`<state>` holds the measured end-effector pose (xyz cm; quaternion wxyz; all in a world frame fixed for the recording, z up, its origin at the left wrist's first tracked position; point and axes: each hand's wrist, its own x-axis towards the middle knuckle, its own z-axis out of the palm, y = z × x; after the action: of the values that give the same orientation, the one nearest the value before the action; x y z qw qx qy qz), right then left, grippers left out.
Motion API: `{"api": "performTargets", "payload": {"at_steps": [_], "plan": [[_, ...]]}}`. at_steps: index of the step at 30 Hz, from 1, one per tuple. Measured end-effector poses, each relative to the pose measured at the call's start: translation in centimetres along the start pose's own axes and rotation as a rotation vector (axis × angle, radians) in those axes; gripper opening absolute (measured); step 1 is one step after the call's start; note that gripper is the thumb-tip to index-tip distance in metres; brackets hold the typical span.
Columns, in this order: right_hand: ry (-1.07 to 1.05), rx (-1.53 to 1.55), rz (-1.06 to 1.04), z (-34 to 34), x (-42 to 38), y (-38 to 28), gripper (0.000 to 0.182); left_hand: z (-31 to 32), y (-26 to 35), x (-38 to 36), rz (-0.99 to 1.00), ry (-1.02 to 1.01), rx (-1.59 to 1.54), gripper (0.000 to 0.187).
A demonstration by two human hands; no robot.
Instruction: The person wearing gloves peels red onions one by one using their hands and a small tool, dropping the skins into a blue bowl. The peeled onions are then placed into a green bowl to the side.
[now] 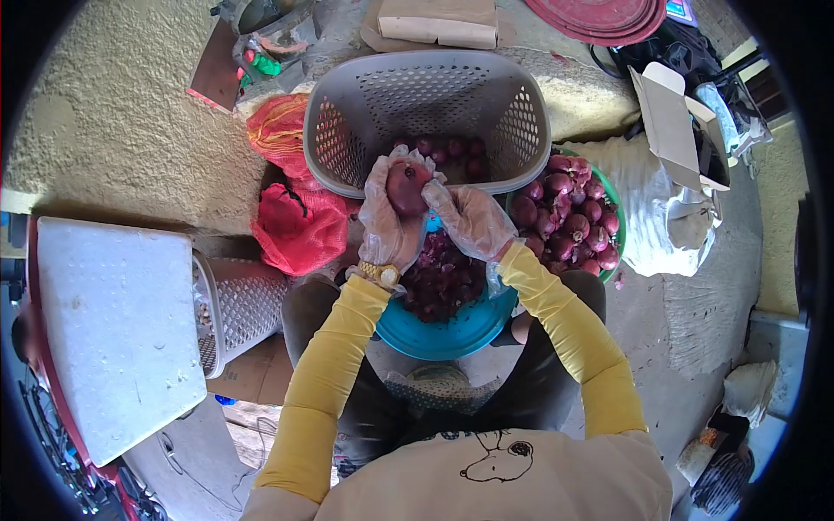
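My left hand (391, 213), in a clear plastic glove, holds a red onion (407, 188) above the near rim of a grey perforated basket (426, 74). Gloved as well, my right hand (473, 217) touches the onion's right side with its fingertips. Several onions (456, 149) lie at the bottom of the basket. Below my hands, a blue basin (443, 343) between my knees holds dark red onion skins (439, 282). A green-rimmed tub (618, 208) heaped with red onions (578, 226) stands to the right.
Red mesh sacks (300, 226) lie left of the basket. Further left are a white foam lid (113, 330) and a second perforated basket (248, 304). A white sack (647, 208) and an open carton (669, 122) sit at the right. Flat cardboard (439, 22) lies behind the basket.
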<state>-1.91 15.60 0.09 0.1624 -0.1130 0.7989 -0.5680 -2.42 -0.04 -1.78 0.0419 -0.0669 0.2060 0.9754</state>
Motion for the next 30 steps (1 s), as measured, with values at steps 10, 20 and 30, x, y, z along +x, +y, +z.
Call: {"api": "performTargets", "payload": {"at_steps": [10, 20, 30], "plan": [[-0.040, 0.136, -0.126, 0.7, 0.4, 1.3, 0.052, 0.5, 0.2, -0.4, -0.045, 0.040, -0.057, 0.032], [-0.248, -0.229, -0.114, -1.1, -1.3, -1.6, 0.052, 0.5, 1.2, -0.7, -0.139, 0.171, -0.007, 0.037], [-0.232, -0.741, -0.324, -1.1, -1.2, 2.1, 0.046, -0.4, 3.5, -0.9, -0.156, 0.009, -0.246, 0.043]]}}
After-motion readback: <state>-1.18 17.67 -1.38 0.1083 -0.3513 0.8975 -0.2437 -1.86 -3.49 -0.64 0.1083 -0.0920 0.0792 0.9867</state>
